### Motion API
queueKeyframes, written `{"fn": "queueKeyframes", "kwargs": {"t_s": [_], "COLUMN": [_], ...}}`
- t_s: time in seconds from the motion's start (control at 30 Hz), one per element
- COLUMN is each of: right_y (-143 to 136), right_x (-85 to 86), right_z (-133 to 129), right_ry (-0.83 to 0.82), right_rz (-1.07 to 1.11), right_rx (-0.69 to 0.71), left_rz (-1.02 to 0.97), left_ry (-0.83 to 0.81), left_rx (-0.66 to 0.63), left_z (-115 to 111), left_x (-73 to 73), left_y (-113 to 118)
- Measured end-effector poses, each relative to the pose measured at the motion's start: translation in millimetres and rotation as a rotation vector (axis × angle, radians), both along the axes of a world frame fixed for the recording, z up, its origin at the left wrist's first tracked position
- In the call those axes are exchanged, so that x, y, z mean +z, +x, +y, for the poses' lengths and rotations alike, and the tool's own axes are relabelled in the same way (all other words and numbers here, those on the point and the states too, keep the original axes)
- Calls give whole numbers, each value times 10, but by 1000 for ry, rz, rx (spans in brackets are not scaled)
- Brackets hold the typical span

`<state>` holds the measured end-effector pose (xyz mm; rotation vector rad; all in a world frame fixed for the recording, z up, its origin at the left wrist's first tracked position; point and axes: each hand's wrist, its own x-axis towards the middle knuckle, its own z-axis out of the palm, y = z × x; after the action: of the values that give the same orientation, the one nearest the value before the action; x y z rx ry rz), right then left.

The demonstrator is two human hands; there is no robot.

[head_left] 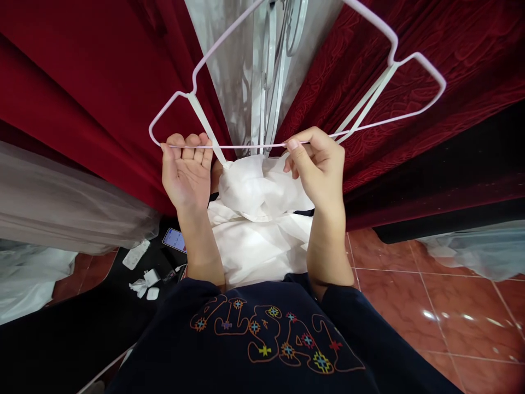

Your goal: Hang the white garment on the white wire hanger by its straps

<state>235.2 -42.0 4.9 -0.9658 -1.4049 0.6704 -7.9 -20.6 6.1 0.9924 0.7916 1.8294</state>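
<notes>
A pale pink clothes hanger (225, 36) is held up in front of me, its top cut off by the frame edge. My left hand (191, 172) curls its fingers over the left part of the bottom bar, palm toward me. Farther right, my right hand (318, 164) pinches the same bar between thumb and fingers. White straps (204, 121) loop over the notches on both sides of the hanger. They lead down to a white garment (258, 246), which lies bunched over my lap between my forearms.
Dark red curtains (102, 71) hang left and right, with sheer grey cloth (61, 191) at the left. On a black surface at lower left lie a lit phone (174, 239), a white charger (151, 277) and small items. Red floor tiles (385, 290) show at right.
</notes>
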Motion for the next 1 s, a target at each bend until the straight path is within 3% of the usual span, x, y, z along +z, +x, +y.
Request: {"fn": "queueKeyframes", "kwargs": {"t_s": [0.17, 0.3, 0.37, 0.47, 0.57, 0.7, 0.73, 0.8, 0.9, 1.0], "right_y": [-106, -126, -110, -76, -45, -30, -39, -74, -152, -200], "right_x": [-144, -191, -196, -185, -160, -157, -163, -172, -165, -151], "right_z": [68, 92, 110, 120, 100, 66, 62, 55, 42, 27], "right_ry": [54, 56, 54, 46, 50, 59, 58, 49, 24, 19], "right_rz": [78, 70, 62, 46, 43, 60, 66, 77, 80, 69], "right_rx": [-69, -113, -121, -89, -95, -129, -120, -89, -45, -40], "left_rz": [307, 532, 497, 288, 196, 4, -5, 63, 213, 207], "left_ry": [-68, -90, -53, 41, 152, 114, 65, -19, -22, 38], "left_rx": [-125, -166, -206, -268, -182, 192, 226, 159, -77, -111], "left_z": [-149, -349, -424, -429, -340, -247, -239, -243, -285, -329], "left_x": [3, 131, 257, 463, 551, 388, 325, 221, 173, 205], "left_y": [-11, 37, 17, -131, -355, -481, -465, -386, -175, 65]}}
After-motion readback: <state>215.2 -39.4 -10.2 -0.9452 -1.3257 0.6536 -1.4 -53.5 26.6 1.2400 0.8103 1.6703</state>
